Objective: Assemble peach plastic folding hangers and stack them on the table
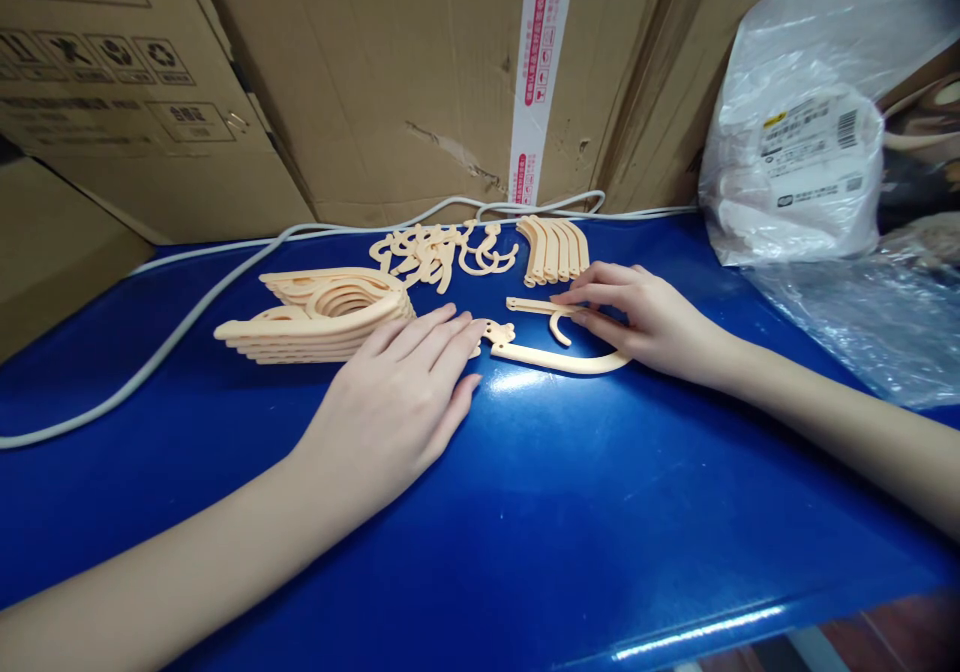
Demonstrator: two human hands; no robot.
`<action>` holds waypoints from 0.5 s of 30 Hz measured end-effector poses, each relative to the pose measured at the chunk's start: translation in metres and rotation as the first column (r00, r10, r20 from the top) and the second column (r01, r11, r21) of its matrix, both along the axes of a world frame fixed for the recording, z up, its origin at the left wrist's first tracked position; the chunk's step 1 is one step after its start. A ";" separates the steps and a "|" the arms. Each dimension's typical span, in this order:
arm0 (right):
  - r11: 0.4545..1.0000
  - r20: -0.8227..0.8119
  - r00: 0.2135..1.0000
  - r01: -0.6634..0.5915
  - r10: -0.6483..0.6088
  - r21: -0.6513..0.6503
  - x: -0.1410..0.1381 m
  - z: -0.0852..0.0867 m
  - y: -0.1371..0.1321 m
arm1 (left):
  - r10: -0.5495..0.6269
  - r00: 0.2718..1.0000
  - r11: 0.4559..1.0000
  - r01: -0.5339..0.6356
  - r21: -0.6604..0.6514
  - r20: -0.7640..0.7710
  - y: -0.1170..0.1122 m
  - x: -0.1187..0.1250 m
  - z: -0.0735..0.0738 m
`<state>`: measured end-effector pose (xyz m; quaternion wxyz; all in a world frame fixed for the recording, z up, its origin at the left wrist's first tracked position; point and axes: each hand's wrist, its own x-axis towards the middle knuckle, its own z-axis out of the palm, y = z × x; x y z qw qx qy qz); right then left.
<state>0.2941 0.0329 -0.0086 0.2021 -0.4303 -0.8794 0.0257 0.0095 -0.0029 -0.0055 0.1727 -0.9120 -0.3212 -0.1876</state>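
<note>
My left hand (405, 382) lies flat with its fingers stretched out, beside a stack of cream plastic hanger pieces (315, 332). Its fingertips cover part of a small connector piece (499, 332) with holes. My right hand (634, 317) has thumb and fingers closed around one end of a straight hanger arm (529, 305). A small hook (559, 330) shows just below those fingers. One long curved hanger arm (559, 359) lies on the table, its right end running under my right hand.
Behind lie a loose heap of hooks (431, 252) and a row of curved arms (553, 247). A white cable (172, 342) crosses the blue table (570, 512). Cardboard boxes (405, 72) stand at the back, with plastic wrapping (795, 172) to the right.
</note>
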 end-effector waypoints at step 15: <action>0.969 0.127 0.991 -0.068 0.038 0.240 -0.038 0.012 -0.040 | -0.005 1.000 0.998 0.006 0.055 -0.010 0.003 0.002 -0.002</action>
